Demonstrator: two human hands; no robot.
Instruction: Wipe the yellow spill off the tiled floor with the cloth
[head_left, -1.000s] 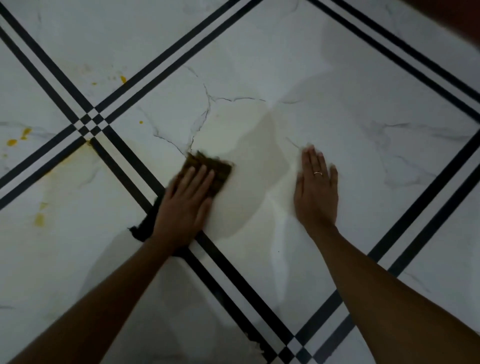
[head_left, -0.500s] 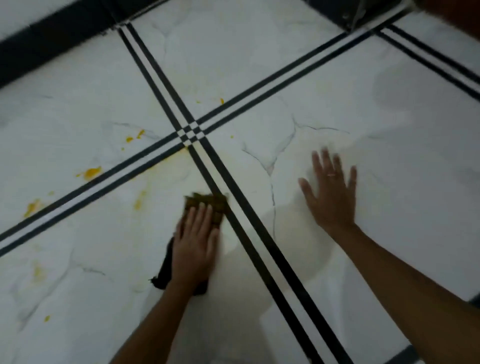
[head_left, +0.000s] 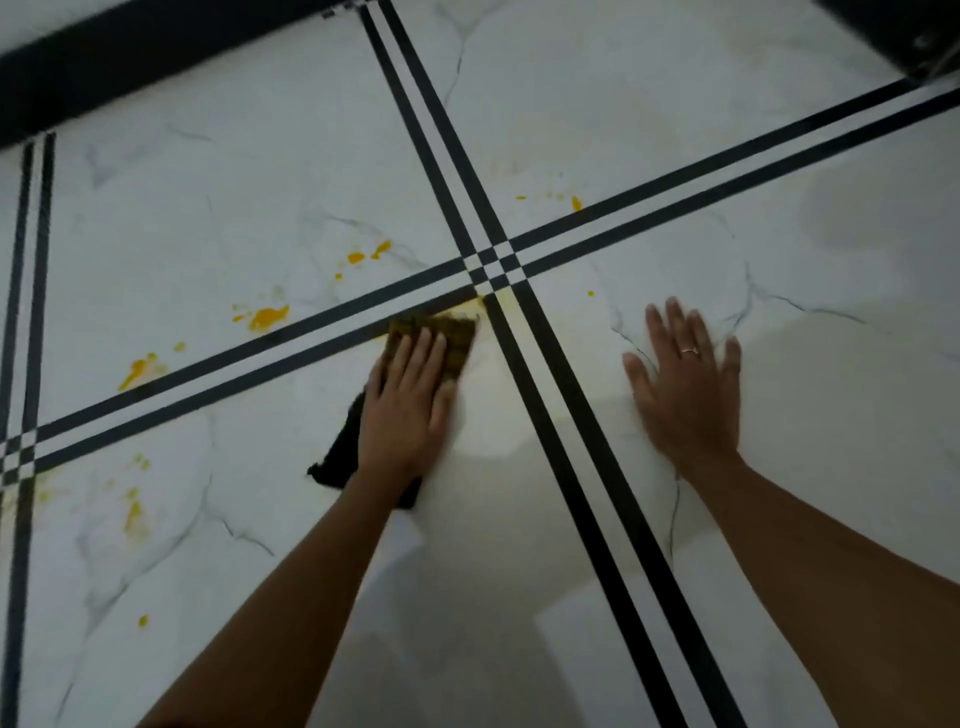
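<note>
The tiled floor (head_left: 675, 130) is white marble-pattern tile divided by paired black stripes (head_left: 582, 483); a second pair of stripes (head_left: 31, 291) runs along the far left edge. Yellow spill (head_left: 267, 317) remains as separate blots on the left tiles: one blot at the 9 o'clock side of the frame, just above the diagonal stripes, smaller spots toward 10 o'clock near the stripe crossing (head_left: 493, 270), and fainter smears at 8 o'clock below the stripes. A few small drops (head_left: 576, 203) lie at 12 o'clock, just above the crossing. The cloth (head_left: 457, 338) lies flat on the floor at the 7 o'clock side of the crossing, its far edge touching the lower black stripe; the far part reads olive-brown, the near part dark and trailing back under the wrist. The left hand (head_left: 408, 410) presses on top of the cloth, fingers (head_left: 423, 353) extended, close together and flat, pinning it down rather than gripping it. A pale yellowish film shows on the tile just right of the cloth. At the 3 o'clock side of the crossing, the right hand (head_left: 685, 389) rests palm-down on bare tile, fingers spread wide and holding nothing, a ring (head_left: 690, 351) on one finger. Both forearms enter from the lower edge.
</note>
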